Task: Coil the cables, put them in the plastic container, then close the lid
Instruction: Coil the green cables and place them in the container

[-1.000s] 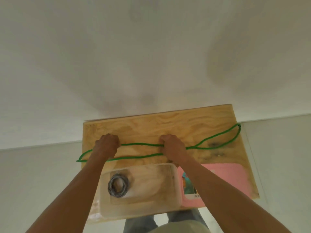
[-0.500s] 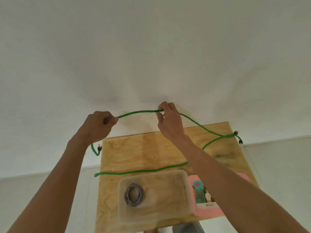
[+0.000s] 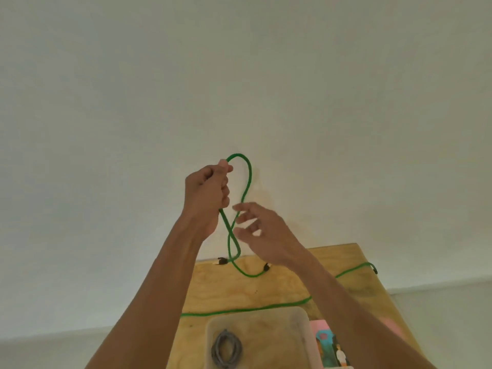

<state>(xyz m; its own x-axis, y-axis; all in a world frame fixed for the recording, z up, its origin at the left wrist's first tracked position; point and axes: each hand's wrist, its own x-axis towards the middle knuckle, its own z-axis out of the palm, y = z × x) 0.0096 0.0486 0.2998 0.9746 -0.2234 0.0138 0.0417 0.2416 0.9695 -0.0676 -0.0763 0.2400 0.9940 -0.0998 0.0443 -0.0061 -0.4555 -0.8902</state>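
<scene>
My left hand (image 3: 206, 194) is raised in front of the wall, closed on a green cable (image 3: 249, 179) that forms a loop above the fist and hangs down twisted to the table. My right hand (image 3: 262, 234) is just right of the hanging strands with fingers spread, holding nothing. The rest of the green cable trails across the wooden table (image 3: 269, 291) behind the clear plastic container (image 3: 298, 323). A coiled grey cable (image 3: 226, 351) lies inside the container.
A pink lid or card with a teal picture (image 3: 326, 342) lies on the table just right of the container. The table's back edge meets a plain white wall. Pale floor shows on both sides of the table.
Both hands lifted the green cable off the table. My right hand let go of it and opened, and the cable between the hands has folded into a loop held by my left hand.
</scene>
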